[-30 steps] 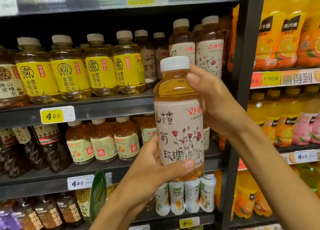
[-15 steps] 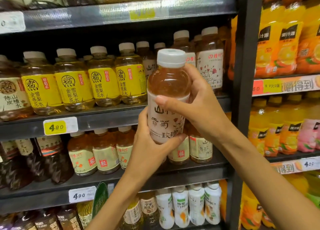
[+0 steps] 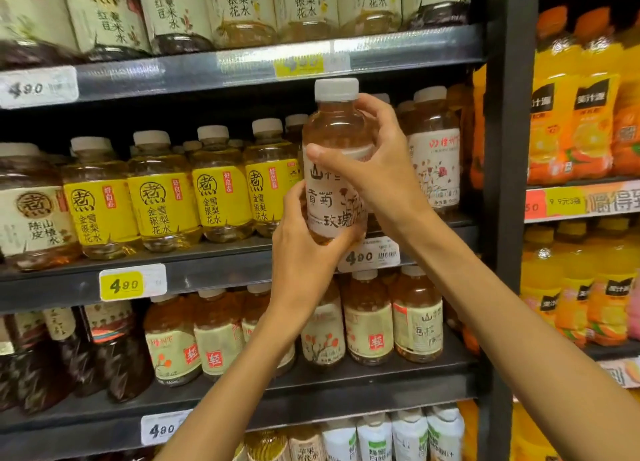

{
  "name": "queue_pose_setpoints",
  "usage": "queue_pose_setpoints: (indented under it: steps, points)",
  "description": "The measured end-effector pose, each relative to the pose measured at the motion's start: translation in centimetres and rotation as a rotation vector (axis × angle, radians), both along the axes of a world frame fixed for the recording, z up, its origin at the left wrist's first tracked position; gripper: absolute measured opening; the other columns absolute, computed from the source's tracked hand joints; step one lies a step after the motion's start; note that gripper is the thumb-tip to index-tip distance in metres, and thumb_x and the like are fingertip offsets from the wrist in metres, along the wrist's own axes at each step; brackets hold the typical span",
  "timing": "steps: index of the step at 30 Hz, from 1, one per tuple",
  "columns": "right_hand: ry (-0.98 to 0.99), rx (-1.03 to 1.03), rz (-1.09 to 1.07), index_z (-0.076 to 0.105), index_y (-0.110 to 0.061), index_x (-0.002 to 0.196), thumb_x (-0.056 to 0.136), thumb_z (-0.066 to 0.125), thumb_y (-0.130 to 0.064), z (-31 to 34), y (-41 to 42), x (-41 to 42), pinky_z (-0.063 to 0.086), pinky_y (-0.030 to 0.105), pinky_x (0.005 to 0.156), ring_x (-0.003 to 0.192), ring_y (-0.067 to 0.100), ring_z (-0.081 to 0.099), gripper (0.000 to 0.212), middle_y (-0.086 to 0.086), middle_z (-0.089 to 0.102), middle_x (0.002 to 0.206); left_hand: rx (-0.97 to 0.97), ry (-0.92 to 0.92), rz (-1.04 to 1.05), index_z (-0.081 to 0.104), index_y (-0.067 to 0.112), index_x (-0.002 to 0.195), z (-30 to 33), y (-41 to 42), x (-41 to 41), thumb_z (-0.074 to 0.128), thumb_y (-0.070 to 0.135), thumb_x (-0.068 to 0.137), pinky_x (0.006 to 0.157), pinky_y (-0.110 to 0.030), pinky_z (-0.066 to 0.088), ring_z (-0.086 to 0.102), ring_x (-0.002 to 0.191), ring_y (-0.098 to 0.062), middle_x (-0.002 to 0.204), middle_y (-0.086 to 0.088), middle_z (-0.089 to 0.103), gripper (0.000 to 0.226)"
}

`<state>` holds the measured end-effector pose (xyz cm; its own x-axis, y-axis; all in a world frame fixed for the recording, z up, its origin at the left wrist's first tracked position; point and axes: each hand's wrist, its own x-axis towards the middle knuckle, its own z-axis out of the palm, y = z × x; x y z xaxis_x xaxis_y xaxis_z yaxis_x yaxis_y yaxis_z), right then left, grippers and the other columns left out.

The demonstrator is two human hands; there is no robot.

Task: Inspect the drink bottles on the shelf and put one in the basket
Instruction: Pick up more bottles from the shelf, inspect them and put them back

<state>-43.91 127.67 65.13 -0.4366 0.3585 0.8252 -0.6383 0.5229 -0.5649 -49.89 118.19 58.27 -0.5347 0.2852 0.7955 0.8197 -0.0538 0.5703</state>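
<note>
— Two hands on it: our left hand cups the bottom of the bottle with fingers curled under its base, and our right hand wraps the upper half, thumb across the front of the label, fingers round the shoulder below the white cap.

— Where do we have it?

— Upright in the air, in front of the shelf edge, just beside a matching bottle standing in the row. We can't see the basket.

— How do we reckon it handles?

— It looks full to the neck, so we'd judge it fairly heavy for one hand. The plastic is probably thin and gives a little under a squeeze, yet it shouldn't break if bumped. The paper-like label should offer better friction than the smooth clear shoulder.

— So where do we take hold?

— Around the labelled middle, or under the base, as we do. We'd avoid carrying it by the cap alone.
</note>
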Motion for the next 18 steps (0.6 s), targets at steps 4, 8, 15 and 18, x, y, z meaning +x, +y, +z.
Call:
queue_pose_setpoints:
  steps: [4, 8, 15, 18]
  points:
    - [-0.015, 0.050, -0.080, 0.038, -0.014, 0.138, 0.081, 0.077, -0.022, -0.1, 0.3, -1.7, 0.044, 0.017, 0.098, 0.115, 0.002, 0.048, 0.069, -0.001, 0.045, 0.130, -0.009, -0.022, 0.048, 0.042, 0.020, 0.137, 0.1, 0.8, -0.8, 0.079, 0.035, 0.074, 0.081, -0.007, 0.046, 0.056, 0.101, 0.004, 0.114, 0.016, 0.054, 0.074]
    - [0.152, 0.168, -0.353, 0.038, 0.000, 0.135, 0.083, 0.074, -0.022, -0.9, 0.5, -3.2, 0.038, 0.032, 0.106, 0.127, 0.021, 0.039, 0.067, 0.015, 0.037, 0.134, -0.044, 0.077, 0.225, 0.040, 0.016, 0.139, 0.6, 1.8, -1.3, 0.075, 0.027, 0.079, 0.092, -0.021, 0.043, 0.045, 0.115, -0.007, 0.129, 0.002, 0.044, 0.071]
    - [0.120, 0.489, -0.874, 0.056, -0.008, 0.129, 0.090, 0.057, -0.048, -1.3, 2.3, -3.9, 0.026, 0.045, 0.111, 0.132, 0.028, 0.042, 0.056, 0.007, 0.059, 0.130, -0.108, 0.237, 0.478, 0.025, 0.009, 0.150, 0.4, 2.9, -1.8, 0.070, 0.036, 0.080, 0.103, -0.033, 0.037, 0.040, 0.128, -0.024, 0.145, -0.009, 0.041, 0.087]
    - [0.000, 0.605, -0.956, 0.052, -0.016, 0.136, 0.092, 0.051, -0.053, -1.3, 3.3, -3.9, 0.017, 0.046, 0.114, 0.137, 0.027, 0.036, 0.058, 0.001, 0.057, 0.135, -0.204, 0.267, 0.602, 0.028, 0.007, 0.148, 0.5, 3.2, -2.1, 0.071, 0.037, 0.080, 0.095, -0.036, 0.041, 0.042, 0.123, -0.028, 0.140, -0.013, 0.044, 0.085]
